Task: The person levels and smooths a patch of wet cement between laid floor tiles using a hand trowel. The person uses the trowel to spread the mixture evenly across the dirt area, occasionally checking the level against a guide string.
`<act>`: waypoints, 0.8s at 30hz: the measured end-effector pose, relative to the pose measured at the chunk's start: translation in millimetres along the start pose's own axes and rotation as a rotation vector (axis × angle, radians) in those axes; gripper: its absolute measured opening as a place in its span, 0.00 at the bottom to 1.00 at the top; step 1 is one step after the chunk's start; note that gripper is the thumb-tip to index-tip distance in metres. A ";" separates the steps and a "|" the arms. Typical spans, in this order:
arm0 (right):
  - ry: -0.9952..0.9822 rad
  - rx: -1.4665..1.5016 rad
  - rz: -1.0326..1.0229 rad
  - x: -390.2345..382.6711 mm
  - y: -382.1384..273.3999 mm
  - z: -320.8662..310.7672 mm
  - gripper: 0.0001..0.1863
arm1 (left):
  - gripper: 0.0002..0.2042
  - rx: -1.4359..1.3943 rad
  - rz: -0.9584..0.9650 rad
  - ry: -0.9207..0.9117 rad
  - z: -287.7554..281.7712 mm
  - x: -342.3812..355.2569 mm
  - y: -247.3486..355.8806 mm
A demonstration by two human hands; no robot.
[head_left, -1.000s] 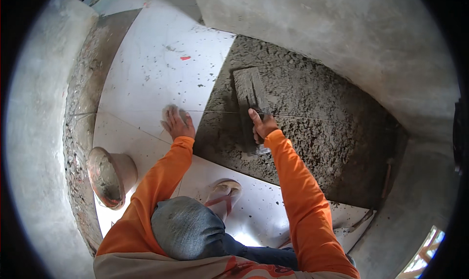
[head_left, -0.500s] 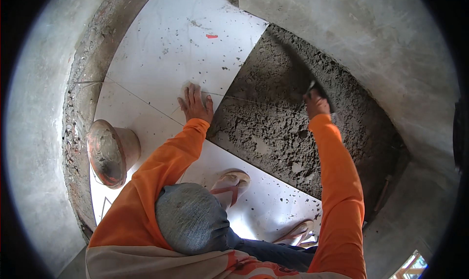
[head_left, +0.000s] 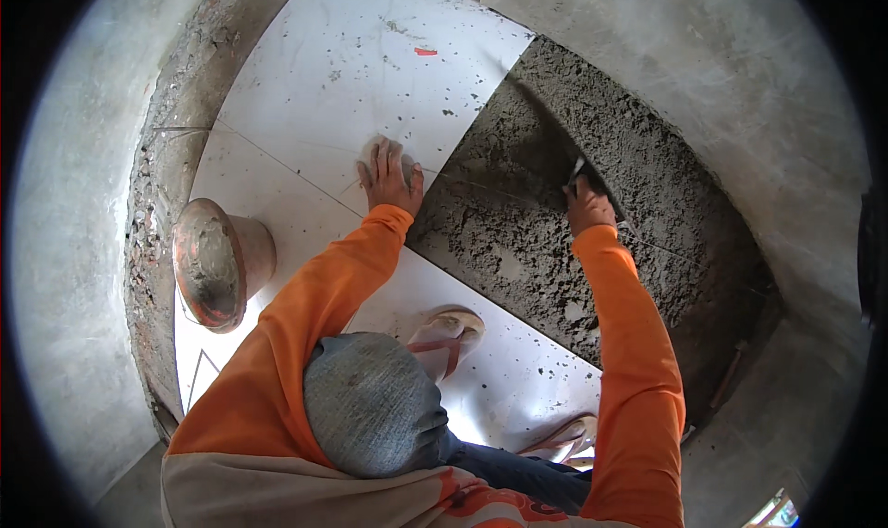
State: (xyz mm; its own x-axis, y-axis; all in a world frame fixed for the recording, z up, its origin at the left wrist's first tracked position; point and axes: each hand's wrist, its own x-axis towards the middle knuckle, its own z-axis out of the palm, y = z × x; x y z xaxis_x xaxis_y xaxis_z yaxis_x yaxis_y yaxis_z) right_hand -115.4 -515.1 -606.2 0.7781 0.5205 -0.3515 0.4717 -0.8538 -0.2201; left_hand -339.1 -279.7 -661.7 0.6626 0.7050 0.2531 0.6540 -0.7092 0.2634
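In the head view, the lettering-like red print [head_left: 481, 498] on the person's shirt [head_left: 277, 496], below the mortar bed [head_left: 680, 200], is creased and cut off, so it cannot be read. One small red strip [head_left: 425, 53] marks the white tiled floor [head_left: 314, 75] up and left of the mortar bed. Of the two hands, the left hand [head_left: 390, 181] is laid on the floor just beside the mortar bed's left edge, fingers spread, holding nothing. The right hand [head_left: 592, 206] is over the mortar bed and is closed around one trowel [head_left: 599, 175], whose long dark blade is seen nearly edge-on, slanting toward the mortar bed's upper corner; whether the whole blade touches the mortar cannot be told. One thin string [head_left: 671, 251] runs across the mortar bed. One bucket [head_left: 217, 260], smeared grey inside, is on the floor well to the left of the mortar bed. Two sandalled feet, in one sandal [head_left: 449, 338] nearer and a second sandal [head_left: 572, 433] lower down, stand below the mortar bed's lower edge. One grey-clothed knee [head_left: 370, 403] shows left of them, two orange sleeves reach toward the mortar bed, and a grey wall [head_left: 666, 47] borders its upper right side.
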 end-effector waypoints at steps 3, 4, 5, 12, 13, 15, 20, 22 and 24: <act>-0.091 -0.061 -0.129 -19.4 -0.4 11.8 0.15 | 0.22 -0.014 0.006 0.027 -1.0 -2.1 -6.0; -0.063 -0.096 -0.220 -26.8 1.9 14.5 0.16 | 0.22 -0.007 0.008 0.035 -2.1 -2.3 -7.2; -0.035 -0.131 -0.310 -30.0 3.2 16.3 0.17 | 0.22 0.000 0.010 0.043 -3.1 -2.7 -8.0; -0.093 -0.047 -0.101 -28.5 -26.4 -13.3 0.18 | 0.21 -0.012 0.014 0.054 0.6 -1.9 -5.8; -0.156 -0.079 -0.163 -34.1 -33.9 -19.2 0.18 | 0.21 -0.009 0.013 0.054 -1.0 -2.5 -7.9; -0.049 -0.088 -0.160 -27.8 -30.3 -7.6 0.18 | 0.21 -0.008 0.010 0.053 -3.5 -2.4 -6.8; -0.017 -0.091 -0.194 -29.9 -26.7 17.3 0.16 | 0.22 -0.104 0.151 0.018 -7.1 -3.8 -1.6; -0.051 -0.085 -0.298 -43.9 -24.8 22.4 0.14 | 0.22 -0.129 0.154 0.008 -11.2 -4.3 -5.4; -0.034 -0.091 -0.359 -52.3 -19.0 20.2 0.13 | 0.21 -0.162 0.164 0.000 -13.1 -3.7 -5.0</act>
State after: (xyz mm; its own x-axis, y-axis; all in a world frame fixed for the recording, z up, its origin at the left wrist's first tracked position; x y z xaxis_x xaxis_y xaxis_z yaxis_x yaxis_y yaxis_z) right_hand -173.5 -526.0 -602.0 0.5434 0.7853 -0.2968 0.7480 -0.6134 -0.2535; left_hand -349.6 -278.7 -651.7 0.7552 0.5802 0.3051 0.4702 -0.8037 0.3646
